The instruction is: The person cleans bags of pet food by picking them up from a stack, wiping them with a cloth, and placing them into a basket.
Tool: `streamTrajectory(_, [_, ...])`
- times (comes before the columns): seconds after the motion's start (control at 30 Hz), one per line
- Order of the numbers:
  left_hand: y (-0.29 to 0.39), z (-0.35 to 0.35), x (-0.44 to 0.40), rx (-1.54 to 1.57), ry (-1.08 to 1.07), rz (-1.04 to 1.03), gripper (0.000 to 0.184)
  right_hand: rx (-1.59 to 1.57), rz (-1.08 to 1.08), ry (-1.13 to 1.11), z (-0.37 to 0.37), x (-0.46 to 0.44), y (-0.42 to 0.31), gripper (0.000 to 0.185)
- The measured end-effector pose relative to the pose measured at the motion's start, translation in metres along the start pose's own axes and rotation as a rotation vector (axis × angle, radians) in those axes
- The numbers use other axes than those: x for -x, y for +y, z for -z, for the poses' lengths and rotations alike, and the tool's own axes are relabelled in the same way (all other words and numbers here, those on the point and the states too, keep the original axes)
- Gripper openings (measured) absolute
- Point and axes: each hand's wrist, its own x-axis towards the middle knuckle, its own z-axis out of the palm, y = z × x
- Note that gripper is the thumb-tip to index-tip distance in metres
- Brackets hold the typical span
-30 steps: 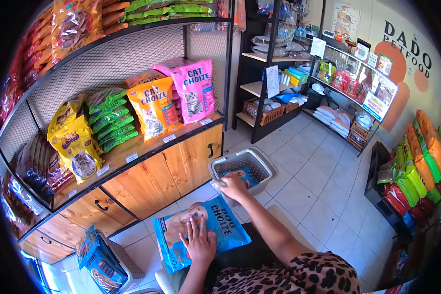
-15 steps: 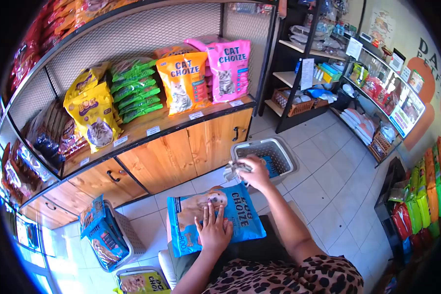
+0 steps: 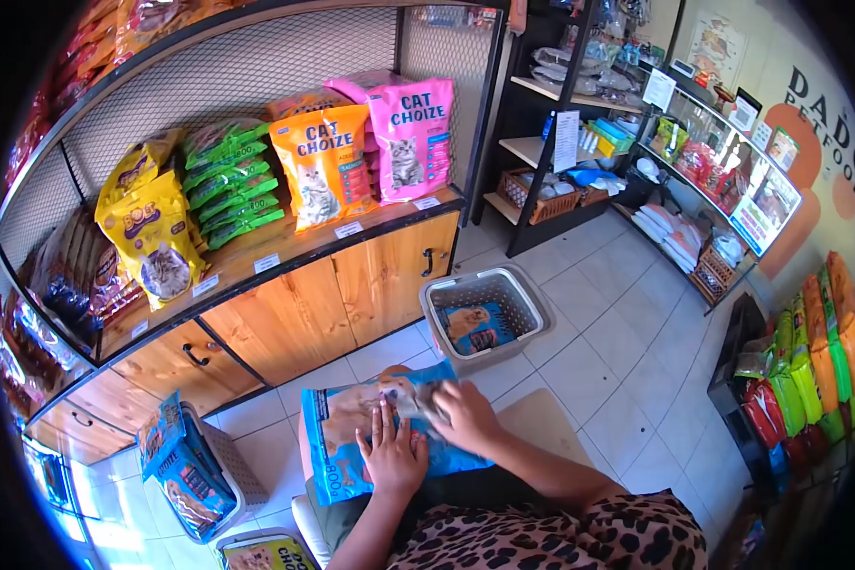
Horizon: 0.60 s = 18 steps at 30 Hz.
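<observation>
A blue Dog Choize bag [image 3: 337,432] lies across my lap. My left hand [image 3: 394,456] rests flat on its front with the fingers spread. Over the bag's upper right part, my right hand [image 3: 467,416] is closed around a greyish cloth [image 3: 434,401], which touches the bag and hides some of its lettering. Beyond the bag, a grey basket [image 3: 532,337] holds a similar blue bag [image 3: 475,326]. More blue bags [image 3: 192,483] stand in another basket [image 3: 242,465] at the lower left.
Cat food bags [image 3: 328,166] line a shelf above wooden cabinets [image 3: 294,304]. A green bag [image 3: 268,554] lies in a container at the bottom. Behind are a black shelf rack [image 3: 532,147] and a glass counter [image 3: 722,171]. Colourful bags [image 3: 807,351] fill a rack at right.
My right hand has come back from near the grey basket and brought the cloth down onto the bag. My left hand stays flat on it. The camera view has shifted.
</observation>
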Motion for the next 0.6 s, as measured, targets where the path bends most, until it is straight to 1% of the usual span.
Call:
streamTrajectory(0.03, [-0.001, 0.0, 0.001, -0.009, -0.002, 0.004, 0.059, -0.023, 0.024, 0.005, 0.013, 0.02, -0.006, 0.023])
streamTrajectory(0.1, [-0.002, -0.001, 0.004, -0.011, 0.001, -0.013, 0.058, -0.109, 0.025, -0.126, 0.036, 0.053, -0.01, 0.023])
streamTrajectory(0.13, [-0.002, -0.002, 0.004, -0.015, 0.011, -0.022, 0.058, -0.101, 0.025, -0.123, 0.036, 0.061, -0.008, 0.023])
streamTrajectory(0.2, [0.0, -0.003, 0.003, -0.025, 0.032, -0.039, 0.057, -0.188, 0.038, -0.044, 0.033, 0.069, -0.002, 0.023])
streamTrajectory(0.27, [0.004, -0.004, 0.003, -0.018, 0.035, -0.042, 0.056, -0.092, -0.026, 0.046, 0.029, 0.041, -0.006, 0.025])
streamTrajectory(0.3, [0.006, -0.004, 0.004, -0.014, 0.036, -0.039, 0.056, -0.042, 0.006, 0.109, 0.019, 0.018, 0.003, 0.023])
streamTrajectory(0.37, [0.009, -0.004, 0.003, -0.01, 0.045, -0.028, 0.055, -0.018, -0.014, 0.152, -0.025, -0.031, 0.025, 0.022])
streamTrajectory(0.43, [0.006, -0.004, -0.004, -0.023, 0.066, -0.022, 0.055, 0.021, -0.144, -0.055, -0.035, -0.088, 0.029, 0.019])
streamTrajectory(0.6, [-0.002, -0.002, 0.009, -0.018, 0.075, 0.03, 0.055, -0.046, -0.128, -0.153, -0.078, -0.112, 0.033, 0.021])
